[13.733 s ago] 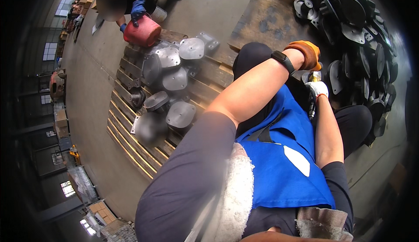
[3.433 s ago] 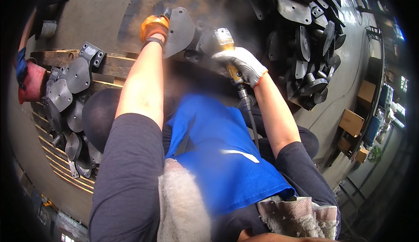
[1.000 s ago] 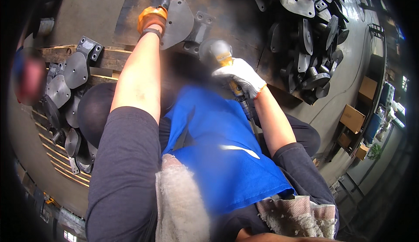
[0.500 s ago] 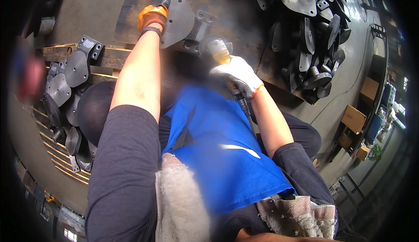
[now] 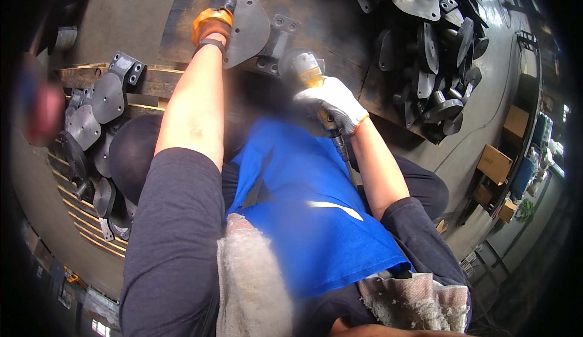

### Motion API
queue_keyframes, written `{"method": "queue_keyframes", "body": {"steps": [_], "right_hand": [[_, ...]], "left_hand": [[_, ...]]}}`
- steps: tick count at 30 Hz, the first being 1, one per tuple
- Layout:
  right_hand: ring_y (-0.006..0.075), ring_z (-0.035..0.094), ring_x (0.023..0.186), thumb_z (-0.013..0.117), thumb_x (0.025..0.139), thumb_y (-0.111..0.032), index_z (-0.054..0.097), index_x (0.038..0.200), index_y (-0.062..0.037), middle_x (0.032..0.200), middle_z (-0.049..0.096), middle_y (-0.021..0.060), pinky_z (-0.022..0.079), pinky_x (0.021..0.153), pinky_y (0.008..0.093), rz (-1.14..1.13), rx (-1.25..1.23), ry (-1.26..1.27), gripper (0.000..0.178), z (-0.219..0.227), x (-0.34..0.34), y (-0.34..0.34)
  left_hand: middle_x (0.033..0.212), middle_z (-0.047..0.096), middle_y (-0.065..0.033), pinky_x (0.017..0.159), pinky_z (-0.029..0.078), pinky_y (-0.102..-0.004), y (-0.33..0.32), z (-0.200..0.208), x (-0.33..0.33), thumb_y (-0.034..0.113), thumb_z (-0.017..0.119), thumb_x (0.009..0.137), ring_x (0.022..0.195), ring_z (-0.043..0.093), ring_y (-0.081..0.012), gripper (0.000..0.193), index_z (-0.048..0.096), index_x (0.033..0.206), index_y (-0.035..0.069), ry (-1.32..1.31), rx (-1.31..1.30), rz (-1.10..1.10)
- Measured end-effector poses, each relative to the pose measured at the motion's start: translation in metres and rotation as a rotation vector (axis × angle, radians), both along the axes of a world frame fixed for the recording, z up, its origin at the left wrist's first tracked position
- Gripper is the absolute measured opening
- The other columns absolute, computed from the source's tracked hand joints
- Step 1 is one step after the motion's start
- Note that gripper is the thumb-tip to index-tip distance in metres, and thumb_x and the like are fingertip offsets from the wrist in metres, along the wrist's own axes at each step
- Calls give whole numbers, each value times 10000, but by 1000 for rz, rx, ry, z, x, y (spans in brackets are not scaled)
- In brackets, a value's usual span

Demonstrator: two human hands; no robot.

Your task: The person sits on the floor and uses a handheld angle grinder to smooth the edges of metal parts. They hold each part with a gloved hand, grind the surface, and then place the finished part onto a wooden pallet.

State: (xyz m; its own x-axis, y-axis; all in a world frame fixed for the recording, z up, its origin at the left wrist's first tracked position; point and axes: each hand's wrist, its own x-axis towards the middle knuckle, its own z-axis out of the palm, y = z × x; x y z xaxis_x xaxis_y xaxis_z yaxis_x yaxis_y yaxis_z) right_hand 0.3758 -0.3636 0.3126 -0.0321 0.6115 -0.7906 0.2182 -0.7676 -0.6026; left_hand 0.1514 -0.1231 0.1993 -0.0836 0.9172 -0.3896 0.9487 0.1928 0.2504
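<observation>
My left hand [image 5: 212,25], in an orange glove, is closed at the left end of a grey steel bracket [image 5: 248,31], around a short round pin [image 5: 229,4]. The bracket has a rounded plate with holes and a flat drilled piece [image 5: 284,25] on its right; it lies on the dark worktop. My right hand [image 5: 334,102], in a white glove, is wrapped round a yellow angle grinder [image 5: 311,77]. The grinder's head [image 5: 297,65] is at the near end of the drilled piece; whether they touch I cannot tell. Its cable [image 5: 344,153] trails toward my lap.
The worktop [image 5: 331,18] is dark and stained. Many similar brackets [image 5: 427,48] are piled at its right. More brackets [image 5: 109,97] rest on a wooden pallet [image 5: 91,238] at left. A blue apron [image 5: 316,215] covers my lap. Cardboard boxes [image 5: 495,164] stand far right.
</observation>
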Motion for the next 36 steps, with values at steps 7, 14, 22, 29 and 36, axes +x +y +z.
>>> {"method": "queue_keyframes", "body": {"steps": [7,14,22,29,36], "right_hand": [[119,650,683,788,861,-243,749,970,-25,795,707,42,524,638,271,-59,9,58,247,2,-10,0],[185,687,709,748,847,-186,761,979,-72,808,724,77,549,668,312,237,473,104,175,-22,-1,-13],[249,724,775,736,787,-80,759,1032,-115,860,744,89,580,718,361,76,94,178,249,-7,2,-3],[212,695,717,785,786,-156,735,977,-75,802,713,90,545,649,322,53,276,216,213,-13,-4,-9],[135,626,590,791,844,-210,708,918,-43,724,666,52,502,555,266,2,385,288,201,-15,-5,-14]], "left_hand": [[1328,677,-140,1052,497,-464,-14,32,9,677,480,983,1274,618,-347,665,685,1315,138,-32,17,89],[1320,684,-120,1046,504,-462,-8,33,12,675,459,992,1265,625,-340,663,690,1310,141,-67,-51,180],[1323,683,-123,1032,512,-450,-6,28,8,678,473,980,1249,631,-353,669,704,1279,126,-40,-29,143],[1284,693,-170,1018,517,-467,-6,24,4,748,477,932,1234,639,-370,751,720,1248,111,-96,-24,211],[1340,660,-180,1021,516,-480,-14,29,12,790,448,919,1267,617,-374,804,685,1312,130,-101,-13,245]]}}
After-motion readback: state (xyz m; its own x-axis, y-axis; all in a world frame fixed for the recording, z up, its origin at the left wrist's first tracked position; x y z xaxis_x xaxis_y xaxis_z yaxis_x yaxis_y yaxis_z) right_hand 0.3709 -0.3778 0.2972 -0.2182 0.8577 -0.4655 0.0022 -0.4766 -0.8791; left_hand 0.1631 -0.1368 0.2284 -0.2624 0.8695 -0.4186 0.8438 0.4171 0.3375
